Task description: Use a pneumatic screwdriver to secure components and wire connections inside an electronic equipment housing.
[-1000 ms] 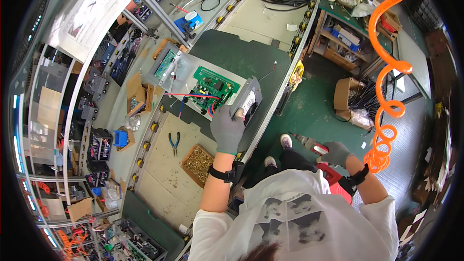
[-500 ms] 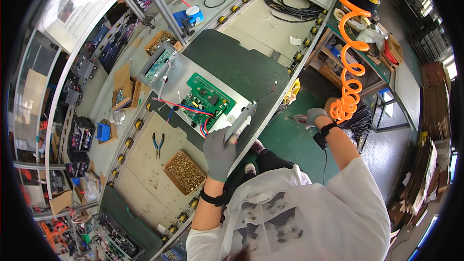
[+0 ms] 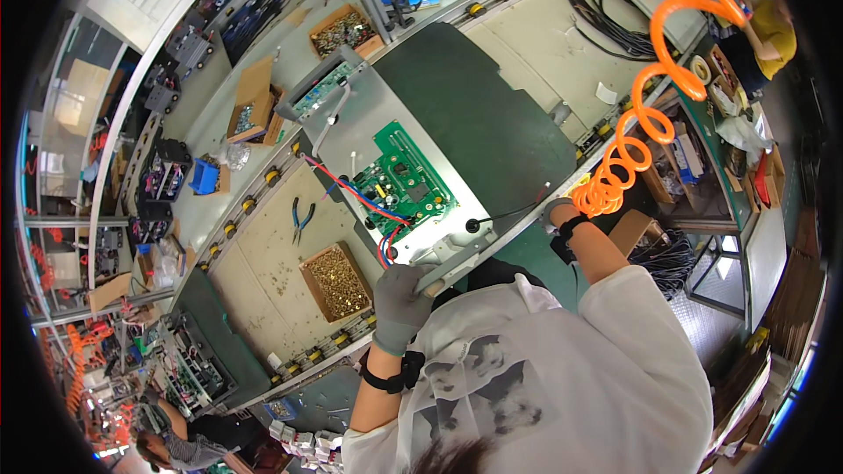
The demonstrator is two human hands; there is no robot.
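My left hand [image 3: 402, 300], in a grey glove, is closed round the near left end of a narrow grey metal panel [image 3: 464, 261]. This panel lies along the near edge of a flat metal chassis [image 3: 443, 154]. A green circuit board [image 3: 408, 180] sits on the chassis, with red and blue wires [image 3: 376, 209] running toward my left hand. A black cable [image 3: 509, 215] sticks out from the near corner. My right hand [image 3: 555, 211], also gloved, is at the lower end of an orange coiled air hose [image 3: 632, 136]; the air tool it grips is mostly hidden.
The chassis rests on a dark green board [image 3: 465, 79] over a roller conveyor. Pliers [image 3: 301, 221] and a box of brass-coloured screws [image 3: 336, 283] lie at left. More parts boxes [image 3: 342, 31] stand beyond the rail. Other people work at far right and lower left.
My right hand has moved left, closer to the chassis, carrying the air tool and hose. My left hand stays at the panel, which now lies lower along the chassis edge. The view has shifted.
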